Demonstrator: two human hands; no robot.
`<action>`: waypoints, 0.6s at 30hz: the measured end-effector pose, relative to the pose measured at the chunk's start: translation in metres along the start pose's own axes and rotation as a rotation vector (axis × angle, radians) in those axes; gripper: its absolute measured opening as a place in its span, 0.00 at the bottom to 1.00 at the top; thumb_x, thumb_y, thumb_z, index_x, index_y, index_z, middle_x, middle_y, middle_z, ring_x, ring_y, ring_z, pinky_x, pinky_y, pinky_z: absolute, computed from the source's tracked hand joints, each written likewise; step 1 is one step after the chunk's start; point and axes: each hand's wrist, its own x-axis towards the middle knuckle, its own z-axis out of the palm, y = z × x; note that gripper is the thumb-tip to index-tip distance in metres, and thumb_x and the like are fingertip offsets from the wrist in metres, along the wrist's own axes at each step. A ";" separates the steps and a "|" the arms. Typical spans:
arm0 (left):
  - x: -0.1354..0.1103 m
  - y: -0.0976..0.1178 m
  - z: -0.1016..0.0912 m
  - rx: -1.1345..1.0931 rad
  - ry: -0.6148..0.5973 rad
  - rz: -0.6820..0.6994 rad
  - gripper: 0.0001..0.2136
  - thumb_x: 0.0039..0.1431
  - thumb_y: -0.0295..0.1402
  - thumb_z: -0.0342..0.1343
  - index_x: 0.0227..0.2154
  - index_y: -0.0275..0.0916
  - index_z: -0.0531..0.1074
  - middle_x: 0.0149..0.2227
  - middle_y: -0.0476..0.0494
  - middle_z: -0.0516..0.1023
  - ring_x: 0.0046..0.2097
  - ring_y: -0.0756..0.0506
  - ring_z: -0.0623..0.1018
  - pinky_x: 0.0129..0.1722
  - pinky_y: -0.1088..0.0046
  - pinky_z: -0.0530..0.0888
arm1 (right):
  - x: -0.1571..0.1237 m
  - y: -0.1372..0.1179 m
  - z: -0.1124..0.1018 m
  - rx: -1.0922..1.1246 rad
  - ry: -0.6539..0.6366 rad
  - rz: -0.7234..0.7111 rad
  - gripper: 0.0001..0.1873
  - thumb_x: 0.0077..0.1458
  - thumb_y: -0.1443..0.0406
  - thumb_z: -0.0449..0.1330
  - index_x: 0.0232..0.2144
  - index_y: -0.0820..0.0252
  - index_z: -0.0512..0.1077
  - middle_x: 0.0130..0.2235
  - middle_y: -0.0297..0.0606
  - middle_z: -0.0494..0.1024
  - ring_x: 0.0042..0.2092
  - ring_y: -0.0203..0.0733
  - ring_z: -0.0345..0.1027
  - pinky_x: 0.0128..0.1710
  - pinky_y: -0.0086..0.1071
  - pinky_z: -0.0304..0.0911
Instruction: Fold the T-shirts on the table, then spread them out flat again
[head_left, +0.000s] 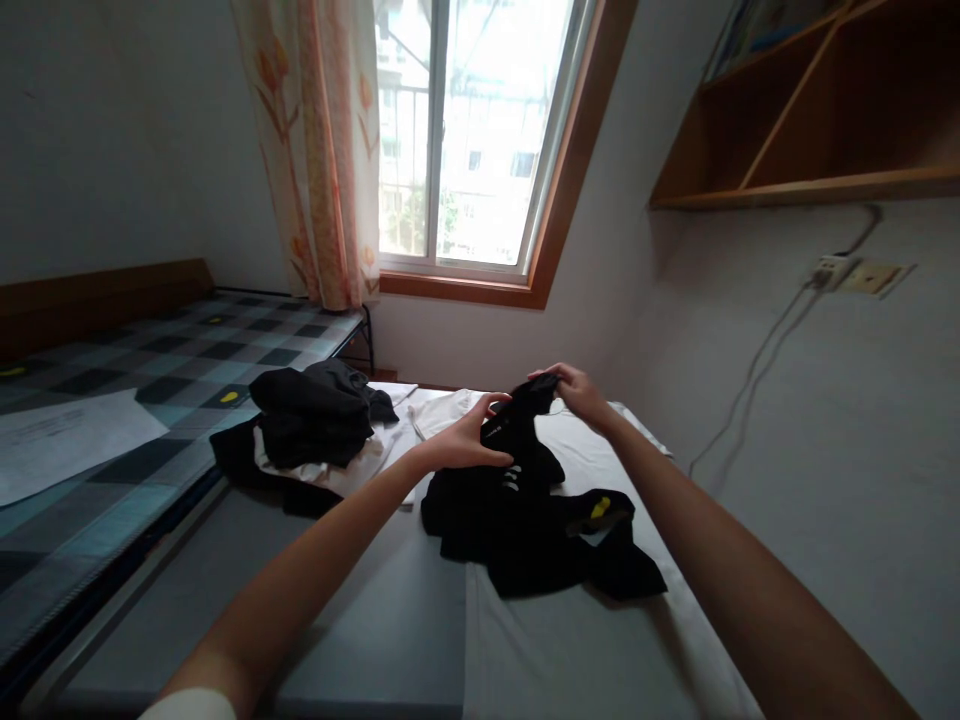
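Note:
A black garment (pixel 517 520) with small white print on its front lies partly bunched in front of me, its upper part raised. My right hand (pixel 571 392) pinches that raised upper edge. My left hand (pixel 469 440) rests against the garment's left side, thumb and fingers apart in a C shape; the fingertips are partly hidden by the cloth. A yellow mark (pixel 600 507) shows near the lower right of the garment. Under it, a white cloth (pixel 570 650) is spread over the right part of the grey surface (pixel 360 630).
A heap of dark clothes (pixel 315 410) with white cloth sits left of my hands. Further left are a checked mattress (pixel 172 350) and a paper sheet (pixel 67 440). A wooden shelf (pixel 810 187) juts out upper right, above a socket (pixel 870 278) with hanging cables. A curtained window stands ahead.

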 end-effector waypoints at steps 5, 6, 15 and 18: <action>0.001 -0.013 0.006 0.110 0.012 -0.148 0.34 0.40 0.32 0.68 0.53 0.37 0.65 0.43 0.43 0.76 0.44 0.41 0.76 0.44 0.65 0.73 | 0.009 -0.015 -0.064 0.267 0.560 0.155 0.08 0.50 0.58 0.55 0.33 0.52 0.64 0.25 0.28 0.66 0.28 0.37 0.64 0.30 0.29 0.64; 0.000 -0.014 0.010 0.139 -0.036 -0.199 0.28 0.40 0.32 0.67 0.48 0.36 0.70 0.41 0.44 0.77 0.42 0.41 0.77 0.42 0.66 0.73 | 0.006 -0.019 -0.075 0.259 0.609 0.140 0.07 0.49 0.59 0.56 0.32 0.52 0.64 0.26 0.28 0.66 0.29 0.36 0.63 0.30 0.29 0.64; -0.007 -0.014 0.036 -0.493 -0.030 -0.500 0.16 0.53 0.33 0.59 0.45 0.40 0.74 0.39 0.47 0.81 0.38 0.47 0.79 0.40 0.72 0.75 | -0.086 -0.035 -0.137 -0.148 -0.300 0.474 0.22 0.45 0.49 0.63 0.32 0.63 0.76 0.32 0.40 0.78 0.35 0.45 0.70 0.34 0.33 0.65; -0.002 -0.008 0.033 -0.574 0.027 -0.506 0.16 0.53 0.34 0.60 0.45 0.40 0.74 0.36 0.47 0.81 0.35 0.47 0.79 0.37 0.72 0.76 | -0.111 -0.026 -0.142 -0.200 -0.580 0.493 0.22 0.35 0.52 0.69 0.31 0.61 0.77 0.32 0.37 0.79 0.36 0.49 0.73 0.34 0.33 0.67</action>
